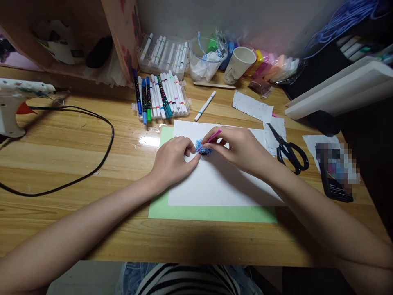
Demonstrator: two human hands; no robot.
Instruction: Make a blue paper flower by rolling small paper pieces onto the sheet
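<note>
Left hand (173, 159) pinches small blue piece (203, 147), right hand (238, 149) clamps pink stick (213, 136) against it; slip risks tearing it or marking white sheet (215, 180).

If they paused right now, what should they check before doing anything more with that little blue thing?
1. Blue piece pinned by the left hand: ok, fingertips press its left edge.
2. Pink tool gripped in the right hand: ok, its tip meets the piece.
3. Piece lies over the white sheet, not bare desk: ok.
4. White sheet squared on the green sheet: ok, green shows along the left and front edges.
5. Scissors away from the working hand: ok, beside the right wrist, apart from it.
6. Glue gun hot or cold: cannot tell.
</note>
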